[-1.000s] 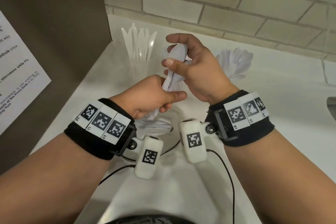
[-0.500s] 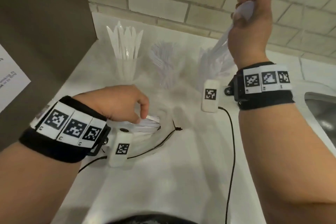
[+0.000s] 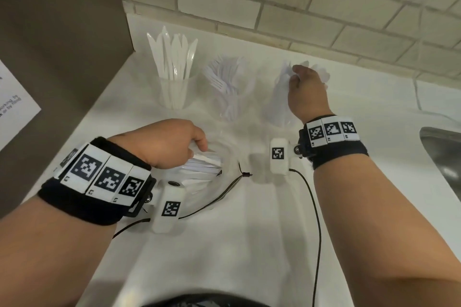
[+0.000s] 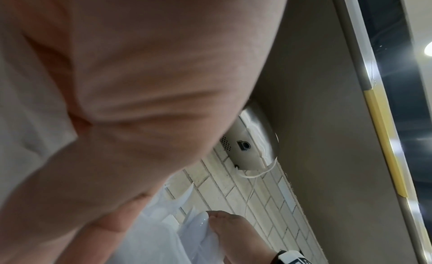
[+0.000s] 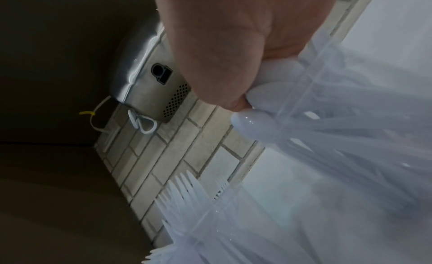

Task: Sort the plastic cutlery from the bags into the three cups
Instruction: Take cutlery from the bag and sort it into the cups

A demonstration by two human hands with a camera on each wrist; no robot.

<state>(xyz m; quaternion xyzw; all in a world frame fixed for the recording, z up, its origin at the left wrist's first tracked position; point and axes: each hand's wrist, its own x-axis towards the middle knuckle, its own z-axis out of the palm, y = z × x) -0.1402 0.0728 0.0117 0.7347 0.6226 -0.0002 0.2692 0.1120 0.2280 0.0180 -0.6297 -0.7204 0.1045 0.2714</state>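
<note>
1. The left hand (image 3: pixel 166 145) sits low on the white counter (image 3: pixel 249 244), fingers curled down into the clear bag (image 3: pixel 219 157), gripping a bundle of white cutlery (image 3: pixel 204 163) still inside it. From where I stand I cannot tell which kind it is. The risk, as I judge it: the thin bag could drag along as the hand pulls out, spilling loose pieces over the counter or snagging the black cable (image 3: pixel 224 194) lying right beside it.

2. The knife cup (image 3: pixel 174 92) stands at the far left, upright and well filled. Tall and narrow as it looks, a careless brush from a passing hand could tip it.

3. The fork cup (image 3: pixel 228 97) is in the middle, forks leaning every way. Its load seems lopsided, so a knock might roll it.

4. The spoon cup (image 3: pixel 279 104) is on the right, and the right hand (image 3: pixel 305 92) is at its mouth, thumb and fingers pinching the bowls of a few spoons (image 5: pixel 254 120) whose handles already reach into the cup. If the hand lets go while they are tilted, I think they could slide over the rim, or pushing them down could shove the light cup toward the sink (image 3: pixel 444 157).
</note>
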